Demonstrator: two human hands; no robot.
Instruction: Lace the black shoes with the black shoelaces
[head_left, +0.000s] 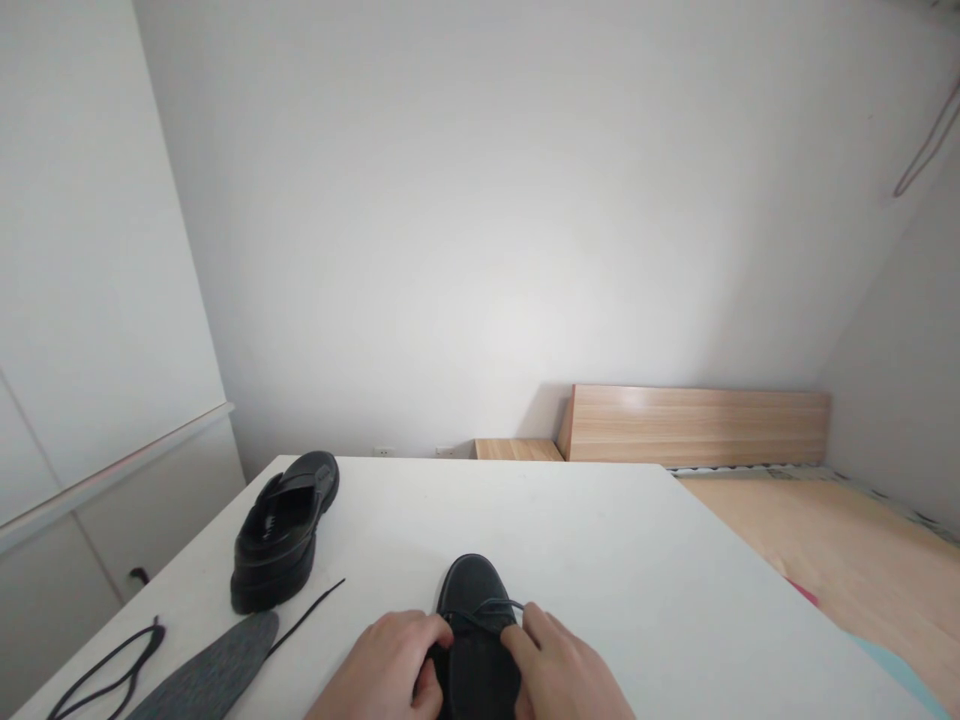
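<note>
Hands low at the bottom centre of the frame, and I'm watching both of them work on a black lace-up shoe that sits on the white surface with its toe pointing away from the camera. My left hand grips the left side of the shoe, fingers curled together and pinching at the lace area near the tongue. My right hand mirrors it on the right side, fingers pressed together and nipping the dark shoelace, which arcs across the top of the shoe between the two hands. Both hands are touching the shoe; the heel end is hidden beneath them.

Over in the lower left, a second black shoe stands well apart from the first, toe toward the far edge of the surface, its opening wide and no lace visible in it. Just below it lies a grey insole, flat on the surface, angled toward the bottom left corner. A loose black lace runs thin and straight beside the insole's upper end. Another black lace lies looped at the far lower left.

At mid right of the frame, a wooden headboard stands against the wall, with the bed reaching toward the lower right.
</note>
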